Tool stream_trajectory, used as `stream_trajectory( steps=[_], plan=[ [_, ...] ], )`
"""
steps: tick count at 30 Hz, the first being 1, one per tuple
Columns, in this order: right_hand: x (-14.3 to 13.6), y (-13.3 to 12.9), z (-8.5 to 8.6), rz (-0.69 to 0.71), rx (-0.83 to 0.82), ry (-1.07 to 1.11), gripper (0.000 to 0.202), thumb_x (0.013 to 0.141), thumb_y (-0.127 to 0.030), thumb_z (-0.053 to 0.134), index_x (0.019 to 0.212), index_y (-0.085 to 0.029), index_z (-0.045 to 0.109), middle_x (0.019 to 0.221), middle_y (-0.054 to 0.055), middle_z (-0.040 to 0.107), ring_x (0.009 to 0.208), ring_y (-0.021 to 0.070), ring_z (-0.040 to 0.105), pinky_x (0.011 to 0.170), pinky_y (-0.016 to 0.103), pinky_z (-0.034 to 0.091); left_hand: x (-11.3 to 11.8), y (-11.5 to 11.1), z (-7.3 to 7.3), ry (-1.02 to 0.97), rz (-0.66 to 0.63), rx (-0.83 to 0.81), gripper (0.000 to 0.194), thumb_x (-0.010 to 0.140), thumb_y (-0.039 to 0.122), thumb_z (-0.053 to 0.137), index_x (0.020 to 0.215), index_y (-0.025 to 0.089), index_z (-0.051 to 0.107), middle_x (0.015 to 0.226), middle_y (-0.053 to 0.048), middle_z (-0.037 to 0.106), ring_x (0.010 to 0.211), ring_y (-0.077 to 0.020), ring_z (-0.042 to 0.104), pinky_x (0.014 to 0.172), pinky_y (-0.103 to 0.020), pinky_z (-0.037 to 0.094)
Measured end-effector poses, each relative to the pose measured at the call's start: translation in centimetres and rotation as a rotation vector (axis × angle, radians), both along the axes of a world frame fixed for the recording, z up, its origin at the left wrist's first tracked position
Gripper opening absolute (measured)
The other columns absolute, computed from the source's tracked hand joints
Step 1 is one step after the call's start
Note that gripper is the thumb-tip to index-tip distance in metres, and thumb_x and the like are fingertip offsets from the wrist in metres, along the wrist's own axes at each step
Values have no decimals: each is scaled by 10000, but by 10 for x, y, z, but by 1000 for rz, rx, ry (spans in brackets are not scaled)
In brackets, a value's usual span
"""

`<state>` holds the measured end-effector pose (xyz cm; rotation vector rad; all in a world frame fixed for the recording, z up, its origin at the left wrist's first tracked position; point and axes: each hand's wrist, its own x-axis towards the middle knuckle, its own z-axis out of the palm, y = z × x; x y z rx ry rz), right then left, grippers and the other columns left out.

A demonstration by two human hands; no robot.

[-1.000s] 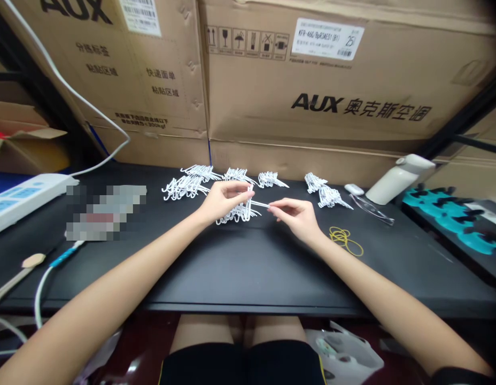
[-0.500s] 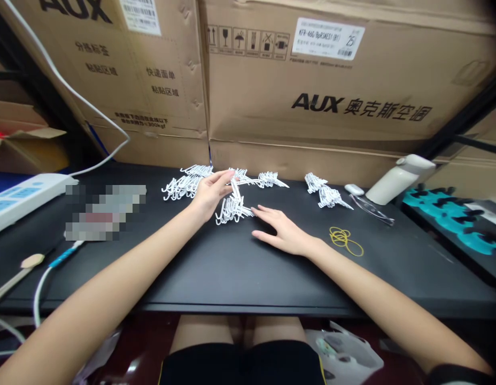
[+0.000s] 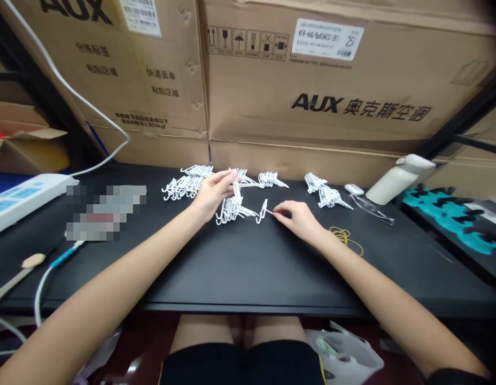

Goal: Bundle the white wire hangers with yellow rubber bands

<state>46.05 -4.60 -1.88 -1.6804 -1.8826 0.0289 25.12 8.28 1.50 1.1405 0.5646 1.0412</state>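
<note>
Between the fingertips of my right hand (image 3: 298, 218) is the straight end of one white wire hook (image 3: 262, 212), its bent end pointing left. My left hand (image 3: 216, 192) is closed, thumb against fingers, on a few white hooks (image 3: 237, 187) that hang down from the fingertips. Just below it, a bunch of similar hooks (image 3: 229, 210) rests on the black tabletop; whether the held ones touch this bunch I cannot tell. More bundled hooks (image 3: 184, 184) lie behind and left of my left hand, partly covered by it. Another bundle (image 3: 270, 179) is farther back.
Two further hook bundles (image 3: 327, 193) lie to the right, near a yellow rubber band (image 3: 344, 238), glasses (image 3: 372, 209) and a white bottle (image 3: 396, 181). A power strip (image 3: 27, 195) and a blurred-out item (image 3: 107, 214) are at left. Large cartons (image 3: 312, 123) stand along the back.
My right hand has moved right, away from the bunch, and its spread fingers have closed on a single hook, now apart from the others. My left hand has barely moved.
</note>
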Motion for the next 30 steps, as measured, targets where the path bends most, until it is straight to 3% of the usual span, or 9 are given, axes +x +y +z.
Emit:
stream_trajectory(
  steps=[4,7,11,15,20,25,30],
  plan=[
    [8,0,2,23,-88,-35,137,835,-198,550,768,-163,665,772,68,644,685,177,605,652,300,493,-1,-3,2,40,-38,44,316,642,351,782,900,181,715,884,-45,701,702,-108,626,665,-249,514],
    [14,0,8,-23,-8,41,138,833,-218,551,761,-163,655,768,65,642,686,183,598,658,319,490,-1,-5,3,91,-42,95,331,652,373,771,923,190,717,916,-53,701,747,-122,629,619,-226,514],
    [19,0,19,-86,202,376,144,802,-307,623,785,-173,670,778,54,674,704,188,620,675,333,501,-1,-9,4,179,-45,187,365,664,409,755,955,192,716,942,-66,711,798,-145,639,603,-219,525],
    [12,-2,28,-6,253,642,157,759,-342,687,785,-187,692,730,25,668,654,158,607,651,311,499,-1,-13,5,248,-65,261,421,654,416,761,995,174,711,973,-88,711,897,-194,651,634,-244,549],
    [0,-6,31,121,194,639,102,766,-291,692,782,-192,711,758,26,644,669,140,574,624,289,468,-1,-16,3,303,-101,343,399,644,408,768,955,162,729,980,-93,706,868,-195,646,630,-253,551],
    [-3,-6,27,77,261,682,116,773,-305,686,805,-197,714,753,24,614,639,134,559,575,286,480,0,-16,0,319,-106,396,363,654,408,759,916,158,735,867,-68,708,696,-141,624,584,-246,527],
    [-9,-7,23,127,206,621,124,778,-316,682,804,-198,711,787,33,635,685,147,580,617,292,488,0,-16,0,321,-144,420,383,659,421,748,929,150,728,856,-69,705,731,-159,632,617,-268,539]
  ],
)
